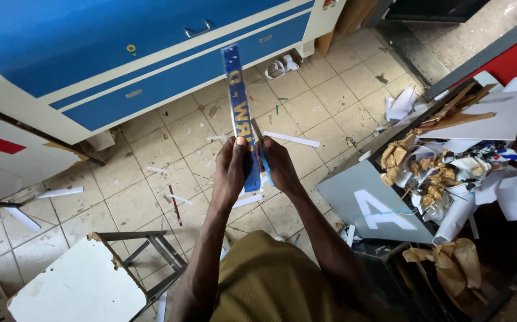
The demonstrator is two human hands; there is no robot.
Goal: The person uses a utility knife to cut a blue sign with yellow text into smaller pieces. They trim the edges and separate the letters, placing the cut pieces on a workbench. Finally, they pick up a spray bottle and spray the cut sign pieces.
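Both of your hands hold a long blue strip (242, 113) with yellow cut-out lettering upright above the tiled floor (133, 173). Your left hand (232, 170) grips its lower end from the left, thumb on the face; your right hand (277, 164) pinches the right edge, where a lighter blue film (266, 167) appears to be lifting. The step in hand looks like peeling a backing or masking layer from the strip. Judged from this, the next move calls for a steady left-hand grip while the right draws the film evenly, so the letters do not tear. Paper scraps (449, 173) lie heaped at right.
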